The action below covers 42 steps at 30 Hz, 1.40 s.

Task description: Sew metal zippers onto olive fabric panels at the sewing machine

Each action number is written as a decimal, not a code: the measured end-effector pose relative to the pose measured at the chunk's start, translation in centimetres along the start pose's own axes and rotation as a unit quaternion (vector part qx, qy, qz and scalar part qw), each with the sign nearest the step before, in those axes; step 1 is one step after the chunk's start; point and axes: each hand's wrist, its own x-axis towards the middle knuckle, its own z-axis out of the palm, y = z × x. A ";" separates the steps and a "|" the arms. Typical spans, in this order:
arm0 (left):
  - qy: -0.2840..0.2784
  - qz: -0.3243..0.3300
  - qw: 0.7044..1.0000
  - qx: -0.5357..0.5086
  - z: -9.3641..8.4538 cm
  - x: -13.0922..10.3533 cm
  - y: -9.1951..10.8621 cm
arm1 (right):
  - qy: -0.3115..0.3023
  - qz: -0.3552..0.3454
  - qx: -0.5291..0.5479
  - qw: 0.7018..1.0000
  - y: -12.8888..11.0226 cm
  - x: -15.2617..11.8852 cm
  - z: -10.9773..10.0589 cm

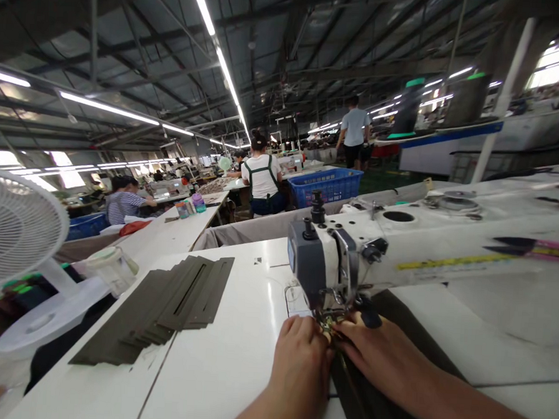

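A dark olive-grey fabric piece lies on the white sewing table under the head of a sewing machine. Close to the needle, my left hand has its fingers curled together at the fabric's left edge. My right hand rests across the same fabric from the right, thumb and fingers closed on it beside the presser foot. The fingertips of both hands nearly meet there, and what lies exactly between them is partly hidden. To the left, a fanned stack of matching fabric pieces has slit-like openings in its upper pieces.
A white fan and a clear plastic jug stand at left. Scissors with pink handles and a yellow tape measure are along the machine arm. Beyond are a blue crate, several seated workers and a person walking.
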 end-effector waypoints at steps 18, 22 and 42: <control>0.022 0.011 0.998 0.051 0.8 -0.2 -0.3 | -0.050 0.167 0.177 0.969 0.0 0.3 -0.5; 0.023 0.011 0.998 0.054 0.9 -0.2 -0.4 | -0.046 0.166 0.176 0.969 0.0 0.5 -0.3; 0.070 0.034 0.996 0.044 1.7 -0.1 -0.9 | 0.092 -0.269 -0.079 0.955 0.9 -0.5 1.1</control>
